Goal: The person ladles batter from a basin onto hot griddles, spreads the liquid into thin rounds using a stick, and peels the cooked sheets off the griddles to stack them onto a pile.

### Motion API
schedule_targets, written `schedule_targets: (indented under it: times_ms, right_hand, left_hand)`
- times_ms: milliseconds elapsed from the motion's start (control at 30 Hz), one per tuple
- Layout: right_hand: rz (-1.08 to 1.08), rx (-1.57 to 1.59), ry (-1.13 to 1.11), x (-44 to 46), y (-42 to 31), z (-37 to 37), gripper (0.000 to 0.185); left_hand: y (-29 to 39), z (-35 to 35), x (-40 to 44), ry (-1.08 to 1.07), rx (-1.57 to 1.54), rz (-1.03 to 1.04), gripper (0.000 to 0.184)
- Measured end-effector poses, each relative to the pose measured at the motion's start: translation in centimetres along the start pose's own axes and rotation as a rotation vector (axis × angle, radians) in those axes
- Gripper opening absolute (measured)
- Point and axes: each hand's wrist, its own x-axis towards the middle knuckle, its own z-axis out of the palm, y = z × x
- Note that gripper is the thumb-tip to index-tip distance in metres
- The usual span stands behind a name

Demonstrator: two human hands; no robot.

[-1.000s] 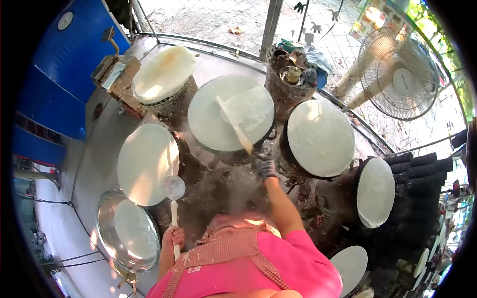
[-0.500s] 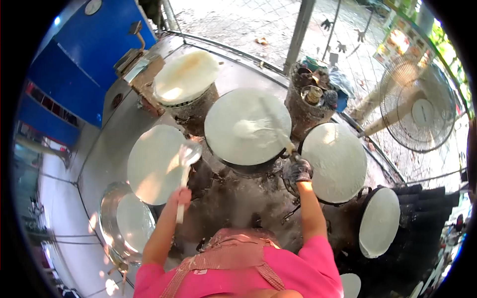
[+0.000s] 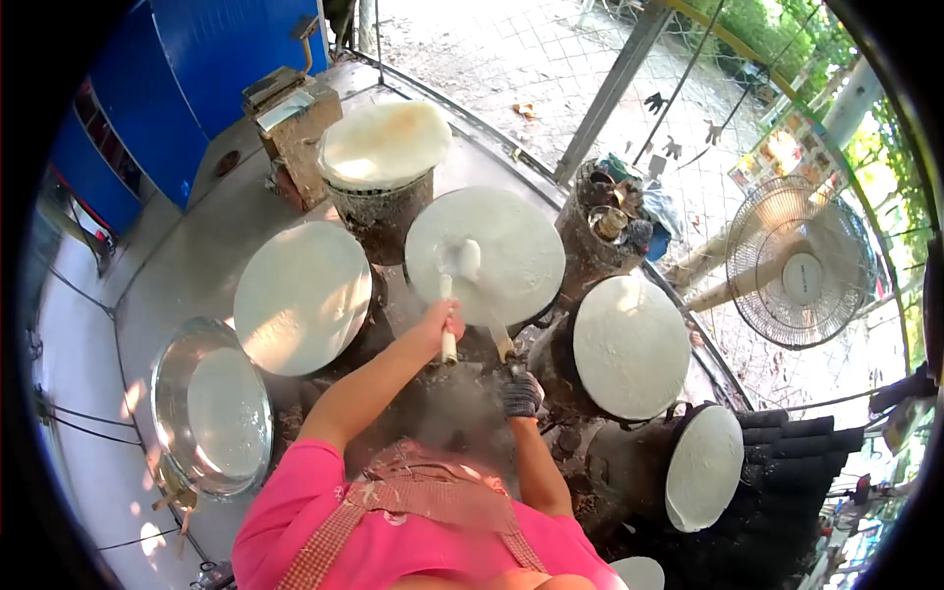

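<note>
My bare left hand is closed around the pale handle of a ladle. The ladle's bowl is over the middle of a round, white-coated griddle, amid a wet-looking patch of white batter. In a dark knitted glove, my right hand is closed on the handle of a flat spatula at the griddle's near edge. The pale spatula blade blends into the white surface. Left of my left arm lies another white-coated round, and a similar one stands to the right.
A metal basin with white liquid sits at lower left. Beyond the griddle stand a white-topped drum and a drum of clutter. A fan stands at right, above stacked black cylinders. Another white round tilts at lower right.
My left hand has brought the ladle rightward from the left round onto the middle griddle. My right hand and the spatula have drawn back toward me. The camera view has shifted.
</note>
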Motion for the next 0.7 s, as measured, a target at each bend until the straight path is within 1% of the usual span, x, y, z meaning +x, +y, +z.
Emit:
schedule_targets:
  times_ms: [33, 67, 100, 133, 167, 233, 300, 333, 367, 433, 467, 500, 567, 600, 633, 667, 700]
  right_hand:
    - [0.047, 0.068, 0.012, -0.4, -0.8, -0.8, 0.013]
    - [0.015, 0.144, 0.060, -1.6, -1.3, -1.9, 0.016]
    - [-0.021, 0.217, 0.105, -2.7, -1.7, -3.0, 0.020]
    - [-0.144, 0.300, 0.199, -3.6, -2.3, -5.0, 0.025]
    - [-0.132, 0.341, 0.148, -4.7, -3.2, -6.1, 0.028]
    - [-0.103, 0.418, 0.047, -7.0, -4.8, -8.3, 0.034]
    - [-0.223, 0.117, 0.107, -7.5, -4.1, -5.2, 0.032]
    - [-0.276, 0.364, 0.202, -8.1, -5.1, -5.6, 0.028]
    - [-0.253, 0.409, 0.196, -8.8, -5.3, -5.3, 0.027]
    - [-0.225, 0.508, 0.200, -9.0, -5.4, -4.5, 0.024]
    - [-0.209, 0.560, 0.150, -8.7, -5.4, -3.9, 0.023]
    - [-0.199, 0.606, 0.095, -8.4, -4.7, -3.1, 0.022]
    - [-0.180, 0.676, -0.045, -7.9, -3.0, -2.4, 0.021]
    - [-0.177, 0.849, -0.082, -7.4, -2.9, -2.5, 0.021]
    - [-0.153, 1.030, -0.125, -6.8, -3.4, -2.3, 0.020]
    - [-0.110, 0.920, -0.161, -6.4, -4.0, -3.1, 0.022]
    - [-0.153, 0.594, -0.203, -5.2, -3.0, -2.6, 0.029]
  left_hand:
    - [1.1, -1.7, -0.8, -0.108, 0.191, -0.016, 0.022]
    - [2.8, -4.6, -2.1, -0.210, 0.378, -0.035, 0.025]
    - [2.5, -6.2, -6.9, -0.387, 0.369, 0.086, 0.029]
    - [1.6, -5.6, -11.9, -0.189, 0.320, 0.170, 0.026]
    - [1.1, -9.8, -12.3, -0.144, 0.094, -0.007, 0.015]
    - [0.9, -11.9, -14.2, -0.089, 0.006, -0.082, 0.006]
    - [1.4, -13.2, -14.6, -0.244, -0.264, -0.286, 0.008]
    - [1.4, -12.9, -15.4, -0.292, -0.427, -0.393, 0.015]
    - [1.3, -12.9, -16.2, -0.331, -0.492, -0.431, 0.020]
    - [0.4, -13.4, -17.6, -0.397, -0.556, -0.476, 0.018]
    - [0.0, -13.1, -18.7, -0.359, -0.545, -0.407, 0.018]
    - [-0.7, -13.2, -19.8, -0.366, -0.518, -0.324, 0.022]
    - [-3.4, -15.8, -20.9, -0.542, -0.376, -0.145, 0.022]
    - [-5.2, -17.1, -21.8, -0.514, -0.303, -0.033, 0.025]
    - [-7.1, -18.6, -22.4, -0.576, -0.326, 0.000, 0.024]
    - [-8.9, -20.4, -22.7, -0.514, -0.394, -0.026, 0.006]
    - [-10.4, -22.0, -23.1, -0.452, -0.461, -0.065, 0.022]
